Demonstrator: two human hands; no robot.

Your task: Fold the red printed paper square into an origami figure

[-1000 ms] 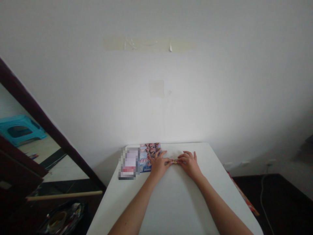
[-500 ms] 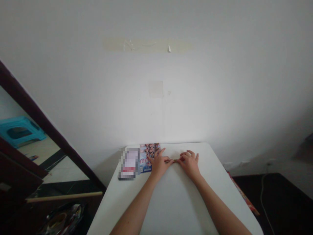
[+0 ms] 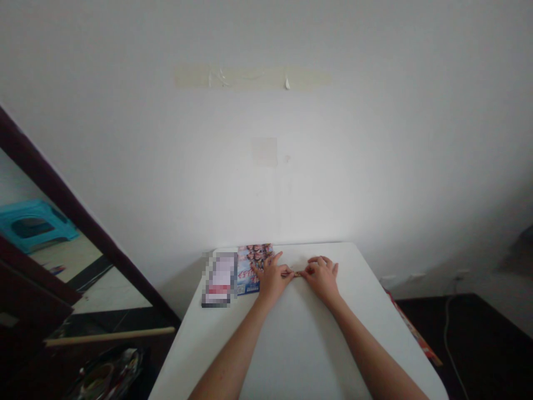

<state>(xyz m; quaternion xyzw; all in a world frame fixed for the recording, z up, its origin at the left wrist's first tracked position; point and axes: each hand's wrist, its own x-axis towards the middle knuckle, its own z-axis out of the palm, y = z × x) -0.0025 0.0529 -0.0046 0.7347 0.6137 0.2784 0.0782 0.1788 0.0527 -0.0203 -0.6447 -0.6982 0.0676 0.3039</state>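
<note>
A small, thin brownish strip [image 3: 297,274] is stretched between my two hands, just above or on the white table [image 3: 291,333]; its kind is too small to tell. My left hand [image 3: 272,278] pinches its left end between thumb and forefinger, the other fingers raised and spread. At the right end, my right hand [image 3: 322,276] pinches with thumb and forefinger, its remaining fingers lifted. Partly beneath my left hand lies a colourful printed leaflet [image 3: 249,272] with pictures of figures. A blurred-out phone-like thing [image 3: 220,278] lies left of the leaflet.
The table's far edge meets a white wall [image 3: 353,139] with tape marks. At left are a dark-framed opening or mirror [image 3: 83,205], a blue plastic stool [image 3: 37,222] and a dark bin-like container [image 3: 108,372]. A pale cable [image 3: 447,328] hangs at right.
Almost nothing differs. My fingertips have shifted very slightly around the small strip, and the view has moved a touch; both hands keep their pinch.
</note>
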